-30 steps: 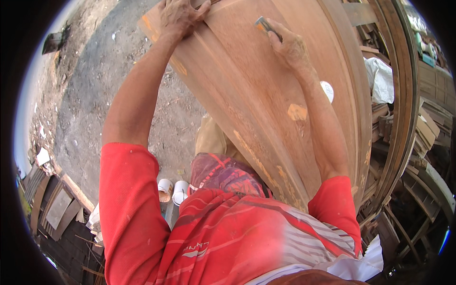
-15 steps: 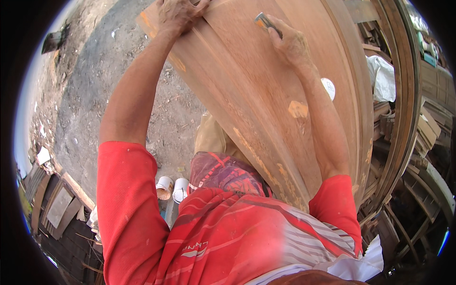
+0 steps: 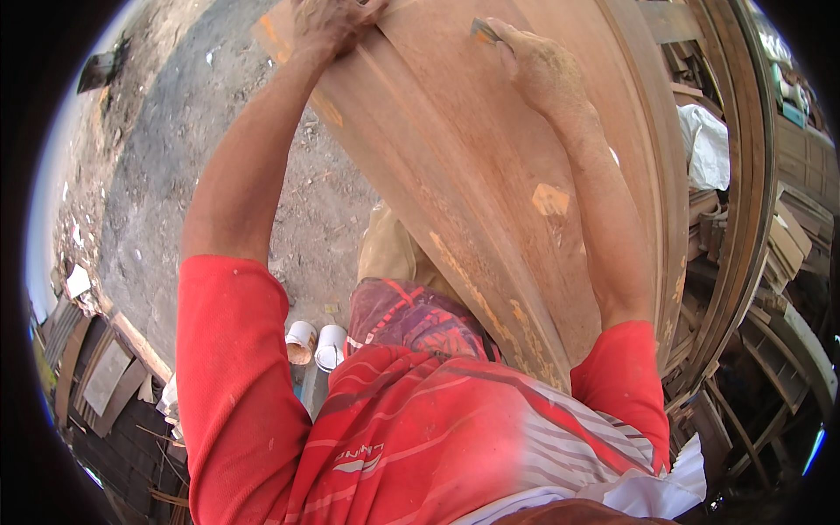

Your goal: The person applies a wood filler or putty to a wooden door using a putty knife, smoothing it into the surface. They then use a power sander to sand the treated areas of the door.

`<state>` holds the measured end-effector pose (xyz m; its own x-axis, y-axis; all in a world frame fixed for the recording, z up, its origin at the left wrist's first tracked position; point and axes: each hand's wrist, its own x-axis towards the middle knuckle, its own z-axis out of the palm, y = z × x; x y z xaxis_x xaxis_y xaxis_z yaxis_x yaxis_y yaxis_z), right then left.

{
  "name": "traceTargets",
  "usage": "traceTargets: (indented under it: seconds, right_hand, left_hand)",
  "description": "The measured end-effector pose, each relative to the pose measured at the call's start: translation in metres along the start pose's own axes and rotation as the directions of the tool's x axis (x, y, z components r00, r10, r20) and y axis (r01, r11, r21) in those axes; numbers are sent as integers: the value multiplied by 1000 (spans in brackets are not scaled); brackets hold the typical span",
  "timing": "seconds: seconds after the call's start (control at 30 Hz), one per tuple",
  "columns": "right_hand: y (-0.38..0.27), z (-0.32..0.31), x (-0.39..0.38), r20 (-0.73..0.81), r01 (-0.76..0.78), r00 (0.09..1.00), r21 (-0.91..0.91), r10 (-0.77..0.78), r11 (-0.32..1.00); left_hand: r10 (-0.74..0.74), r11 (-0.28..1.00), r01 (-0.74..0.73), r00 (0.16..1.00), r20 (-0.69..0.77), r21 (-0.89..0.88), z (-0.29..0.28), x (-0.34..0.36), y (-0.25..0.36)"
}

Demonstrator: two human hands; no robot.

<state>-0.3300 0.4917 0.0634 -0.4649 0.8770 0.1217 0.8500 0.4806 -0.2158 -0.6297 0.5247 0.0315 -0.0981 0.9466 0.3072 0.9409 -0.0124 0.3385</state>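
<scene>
A brown wooden door (image 3: pixel 455 166) with raised mouldings and orange-yellow filler patches lies in front of me, slanting from upper left to lower right. At its far left part, my left hand (image 3: pixel 337 26) bears on the wood with fingers curled, partly cut off by the upper edge of the picture. My right hand (image 3: pixel 544 74), dusty with yellowish powder, is closed round a small flat grey piece (image 3: pixel 482 32) and presses it to the door's face. Most of that piece is hidden under the fingers, so its kind is unclear. A filler patch (image 3: pixel 551 200) shows beside my right forearm.
Two white tubs (image 3: pixel 331 347) stand on the ground by my legs. Stacked timber offcuts (image 3: pixel 787 245) and a white sack (image 3: pixel 703 147) lie on the right, behind a long curved-looking wooden frame (image 3: pixel 751 175). More boards (image 3: pixel 109 385) lie at lower left. Gritty bare ground (image 3: pixel 210 105) spreads left.
My right hand has shifted slightly to the right and turned, and its forearm now covers most of the white round thing on the door. My left hand has hardly moved.
</scene>
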Motion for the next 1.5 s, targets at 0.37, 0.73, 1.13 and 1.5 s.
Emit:
traceTargets:
  seconds: [0.37,0.73,1.13,1.5]
  right_hand:
    - [-8,-20,21,279,16,959,-185,37,983]
    - [-15,-42,9,403,-47,909,-158,107,986]
    - [-14,-25,23,149,-187,975,129,167,974]
    - [4,5,39,175,-163,974,97,145,982]
  left_hand:
    - [-27,1000,27,998,48,-1,-6,2,2]
    - [-18,1000,17,999,44,22,-2,4,-4]
    - [18,1000,-18,1000,-4,12,7,5,-6]
    - [-7,1000,7,1000,22,-23,0,3,1]
